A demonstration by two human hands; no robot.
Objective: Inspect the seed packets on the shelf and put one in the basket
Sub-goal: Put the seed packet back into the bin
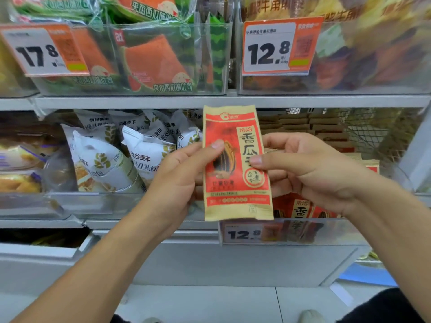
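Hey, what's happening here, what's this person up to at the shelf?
A person is standing at a snack shelf, holding one red and tan seed packet upright in front of them. The left hand pinches its left edge and the right hand pinches its right edge, printed front facing the camera, as if reading it. More of the same packets sit in the clear bin behind. No basket is in view, so the packet has not gone in one yet.

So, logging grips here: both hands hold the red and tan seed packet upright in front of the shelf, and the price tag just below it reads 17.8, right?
Not quite: in the head view the price tag below the red and tan seed packet reads 12.8. Both the left hand and right hand do hold it upright.
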